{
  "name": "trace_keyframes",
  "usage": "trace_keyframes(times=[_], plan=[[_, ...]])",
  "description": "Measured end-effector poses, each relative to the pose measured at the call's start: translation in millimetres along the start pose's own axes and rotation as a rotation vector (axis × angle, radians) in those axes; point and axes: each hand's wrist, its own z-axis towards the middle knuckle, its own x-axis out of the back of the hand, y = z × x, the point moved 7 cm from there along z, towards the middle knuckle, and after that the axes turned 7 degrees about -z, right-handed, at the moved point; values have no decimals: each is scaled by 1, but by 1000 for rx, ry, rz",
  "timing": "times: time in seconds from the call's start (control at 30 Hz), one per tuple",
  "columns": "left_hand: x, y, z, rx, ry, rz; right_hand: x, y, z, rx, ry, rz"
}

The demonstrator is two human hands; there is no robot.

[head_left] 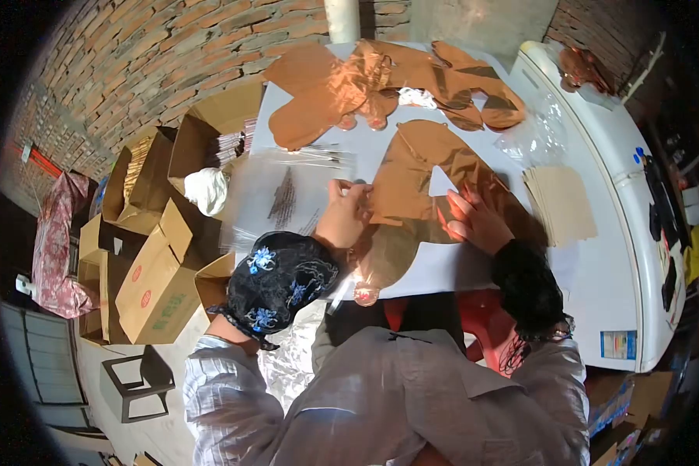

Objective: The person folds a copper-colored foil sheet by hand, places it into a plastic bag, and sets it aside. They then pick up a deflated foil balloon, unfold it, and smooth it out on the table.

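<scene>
Lying beneath the fingers of the right hand (480,224) is a copper-coloured foil shape (423,167); its near-side edge meets the left hand (343,219). Clock positions read from the seated person, 12 being straight across the table.

Left grip: fingers curled, tips close together at the foil's 9 o'clock edge. Whether they pinch the film, I cannot tell. Right grip: fingers somewhat spread, laid over the foil at its 4 o'clock side, beside a pale triangular gap. The foil occupies the space between both hands, extends past them toward 12, and has a rounded lobe toward 6, ending in a small pinkish disc (366,293) near the edge of the white table (470,272).

Next ring out. At 10 o'clock, just beside the left hand: clear plastic sleeves (260,182), dark print showing through. At 2 o'clock from the right hand: a stack of beige sheets (563,206). Toward 1: crumpled clear film (542,132). At 12: further copper foil pieces (307,105), a crumpled white item (417,97) among them.

Outer ring. At 9 to 10: open cardboard boxes (157,276), a white bundle (206,191) beside the sleeves. At 8: a grey stool (124,400) on the floor. At 3: a long white appliance (617,291). Brick wall (186,50) at 11.
</scene>
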Motion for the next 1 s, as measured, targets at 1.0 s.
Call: trace_keyframes(times=[1.0], plan=[[174,-168,154,387,406,642,22,-118,296,343,222,177]])
